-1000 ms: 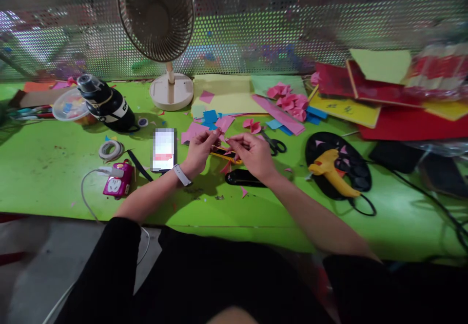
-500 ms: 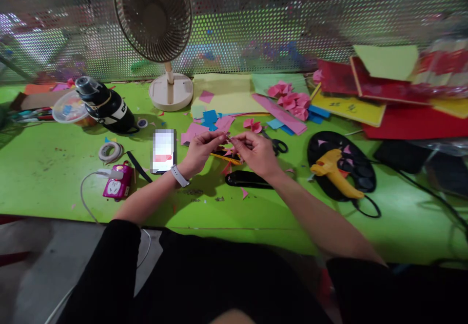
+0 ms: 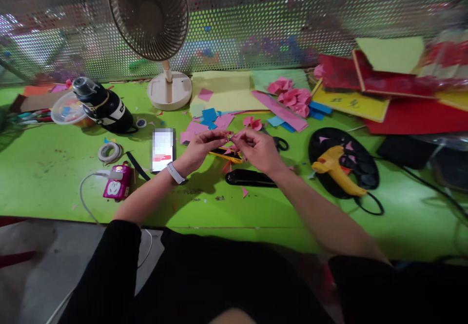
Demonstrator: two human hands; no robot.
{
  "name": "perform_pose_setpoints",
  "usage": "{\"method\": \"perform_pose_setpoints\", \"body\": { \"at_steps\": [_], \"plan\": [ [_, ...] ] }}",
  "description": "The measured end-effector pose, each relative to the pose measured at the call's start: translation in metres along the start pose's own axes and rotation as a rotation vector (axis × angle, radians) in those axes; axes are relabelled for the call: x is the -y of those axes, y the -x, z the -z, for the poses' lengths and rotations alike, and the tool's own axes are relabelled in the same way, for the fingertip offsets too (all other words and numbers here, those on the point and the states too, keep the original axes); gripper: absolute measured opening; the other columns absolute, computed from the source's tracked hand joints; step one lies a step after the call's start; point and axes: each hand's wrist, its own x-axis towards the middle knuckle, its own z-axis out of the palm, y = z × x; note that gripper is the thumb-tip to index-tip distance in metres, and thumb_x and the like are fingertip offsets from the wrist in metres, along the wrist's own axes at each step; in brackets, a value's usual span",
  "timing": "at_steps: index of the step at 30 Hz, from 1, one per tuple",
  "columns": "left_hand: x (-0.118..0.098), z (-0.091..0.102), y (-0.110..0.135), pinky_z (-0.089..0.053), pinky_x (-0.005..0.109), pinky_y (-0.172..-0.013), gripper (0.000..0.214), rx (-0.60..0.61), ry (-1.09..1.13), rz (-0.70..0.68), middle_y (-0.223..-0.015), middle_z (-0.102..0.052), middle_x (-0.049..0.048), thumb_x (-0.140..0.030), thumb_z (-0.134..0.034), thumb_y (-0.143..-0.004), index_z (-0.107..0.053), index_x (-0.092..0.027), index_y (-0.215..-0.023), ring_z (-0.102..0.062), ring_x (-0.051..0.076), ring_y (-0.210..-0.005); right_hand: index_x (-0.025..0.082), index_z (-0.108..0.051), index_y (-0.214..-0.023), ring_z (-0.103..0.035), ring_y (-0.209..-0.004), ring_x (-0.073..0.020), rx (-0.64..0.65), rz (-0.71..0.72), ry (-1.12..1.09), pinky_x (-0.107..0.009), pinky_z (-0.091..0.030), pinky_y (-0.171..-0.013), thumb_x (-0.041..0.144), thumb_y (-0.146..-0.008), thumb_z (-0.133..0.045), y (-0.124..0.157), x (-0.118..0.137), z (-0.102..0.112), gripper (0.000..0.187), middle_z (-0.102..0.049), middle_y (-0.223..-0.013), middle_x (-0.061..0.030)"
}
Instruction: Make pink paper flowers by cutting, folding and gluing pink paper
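head view: the left hand [image 3: 197, 151] and the right hand [image 3: 258, 151] meet over the green worktop [image 3: 47, 182], fingers nearly touching. on each hand the thumb and forefinger are pinched together, with hardly any gap, on a small pinkish piece [image 3: 230, 136] between them; it is too small to tell what it is. a pale watch band [image 3: 176, 173] circles the left wrist.

just below the hands lies a yellow-and-black tool [image 3: 227, 154], partly hidden, and nearer the person a glossy black object [image 3: 248, 178], its right end behind the right wrist. beyond the hands are a single pink paper flower [image 3: 252, 123], blue paper pieces [image 3: 209, 117] and, farther back, a cluster of pink flowers [image 3: 290, 97]. black scissors [image 3: 282, 143] show beside the right hand. a phone [image 3: 163, 148] lies left of the left hand; well to the right, a yellow glue gun [image 3: 338, 170] rests on a dark oval tray [image 3: 369, 175].
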Motion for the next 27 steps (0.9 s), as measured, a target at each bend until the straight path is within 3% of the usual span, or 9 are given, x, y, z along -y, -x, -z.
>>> {"method": "perform_pose_setpoints", "body": {
  "at_steps": [9,15,19,23,27],
  "plan": [
    [0.001,-0.003,0.000,-0.051,0.025,-0.086,0.014,-0.061,0.101,0.068,-0.087,-0.075,0.0016,-0.024,-0.087,-0.069,-0.078,-0.020,-0.079,-0.067,0.010,-0.082,0.019,-0.066,-0.086,-0.063,-0.053,-0.0143,0.024,-0.051,-0.058,-0.025,-0.048,-0.044,0.056,-0.085,-0.068,-0.001,0.001,0.000,0.037,-0.068,-0.066,-0.0016],
    [0.010,-0.002,-0.001,-0.049,0.022,-0.074,0.015,-0.156,0.117,0.087,-0.081,-0.073,0.0002,-0.029,-0.086,-0.070,-0.078,-0.019,-0.078,-0.062,0.007,-0.071,0.021,-0.060,-0.103,-0.061,-0.051,-0.0134,0.006,-0.035,-0.029,-0.024,-0.044,-0.043,0.051,-0.088,-0.067,0.003,0.001,-0.005,0.034,-0.068,-0.068,0.0006],
    [0.013,-0.002,0.000,-0.048,0.021,-0.072,0.020,-0.142,0.109,0.089,-0.080,-0.072,0.0006,-0.033,-0.086,-0.070,-0.077,-0.018,-0.079,-0.060,0.006,-0.069,0.023,-0.059,-0.107,-0.064,-0.056,-0.0145,-0.004,-0.001,-0.060,-0.025,-0.048,-0.047,0.048,-0.088,-0.068,0.003,0.000,-0.007,0.033,-0.068,-0.069,0.0011],
    [0.013,-0.005,0.001,-0.049,0.022,-0.074,0.023,-0.102,0.084,0.078,-0.077,-0.071,0.0000,-0.036,-0.088,-0.068,-0.077,-0.018,-0.076,-0.061,0.007,-0.071,0.022,-0.063,-0.098,-0.062,-0.055,-0.0126,-0.013,0.003,-0.133,-0.024,-0.049,-0.048,0.050,-0.087,-0.069,0.003,0.002,-0.010,0.030,-0.066,-0.066,0.0022],
    [0.011,-0.009,0.003,-0.050,0.025,-0.074,0.020,-0.053,0.106,0.089,-0.076,-0.071,0.0011,-0.035,-0.086,-0.071,-0.077,-0.018,-0.078,-0.061,0.009,-0.069,0.022,-0.065,-0.093,-0.056,-0.047,-0.0094,-0.103,0.003,-0.178,-0.022,-0.046,-0.041,0.052,-0.087,-0.068,0.005,0.003,-0.014,0.031,-0.064,-0.064,0.0031]
  ]
}}
